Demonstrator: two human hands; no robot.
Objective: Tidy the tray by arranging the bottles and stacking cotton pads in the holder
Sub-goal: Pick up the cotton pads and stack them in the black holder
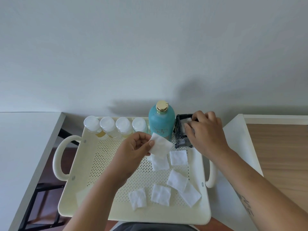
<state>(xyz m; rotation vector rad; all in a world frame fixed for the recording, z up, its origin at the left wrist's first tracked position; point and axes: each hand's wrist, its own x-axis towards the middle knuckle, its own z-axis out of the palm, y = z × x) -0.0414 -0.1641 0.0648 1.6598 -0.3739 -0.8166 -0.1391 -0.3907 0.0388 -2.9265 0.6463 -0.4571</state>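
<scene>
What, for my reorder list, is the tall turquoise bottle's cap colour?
Gold round cap, clearest in the head view.

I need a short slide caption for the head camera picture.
Right hand sets a cotton pad into the holder while left hand pinches a second pad over the tray.

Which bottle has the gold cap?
The tall teal bottle, standing next to the black holder. The four small bottles in the row to its left are clear and all have white caps.
</scene>
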